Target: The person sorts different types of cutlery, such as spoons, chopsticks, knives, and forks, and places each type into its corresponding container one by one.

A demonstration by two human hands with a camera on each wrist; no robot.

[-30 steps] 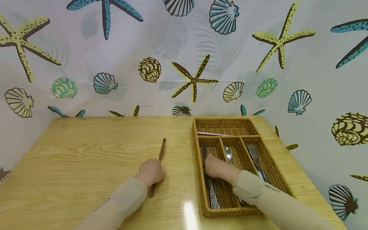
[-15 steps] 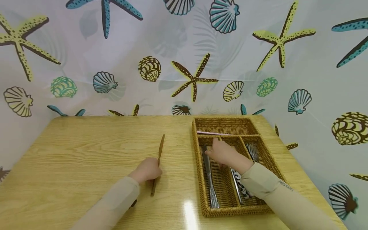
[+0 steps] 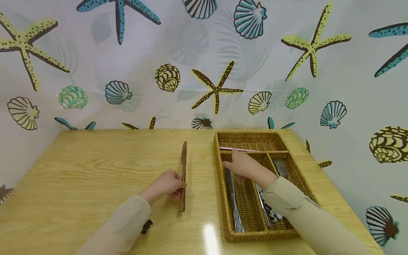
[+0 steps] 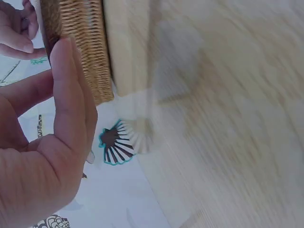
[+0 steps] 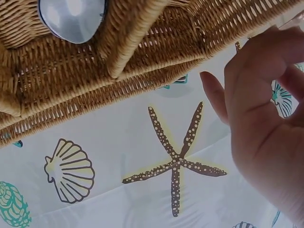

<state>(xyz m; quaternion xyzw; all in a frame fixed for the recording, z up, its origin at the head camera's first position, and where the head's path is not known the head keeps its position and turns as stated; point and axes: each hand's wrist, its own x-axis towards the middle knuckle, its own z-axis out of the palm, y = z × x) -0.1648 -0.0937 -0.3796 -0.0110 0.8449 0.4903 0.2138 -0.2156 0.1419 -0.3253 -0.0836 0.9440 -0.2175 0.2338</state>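
Note:
My left hand pinches a brown, copper-toned table knife between thumb and fingers, its blade pointing away toward the back of the table. In the left wrist view, the fingertips press along that knife. My right hand hovers over the left compartment of a woven wicker cutlery tray. It appears to hold nothing; the right wrist view has its fingers loosely bent. Below it, a silver table knife with an ornate handle lies in that compartment.
Cutlery with a black-and-white patterned handle lies in the middle compartment, and forks in the right one. A pink stick rests in the back compartment. A spoon bowl shows in the right wrist view. Shell-patterned cloth surrounds the wooden table.
My left hand has turned the brown knife nearly straight and shifted it slightly right. The right hand has come away from the silver knife, rising toward the back of the compartment.

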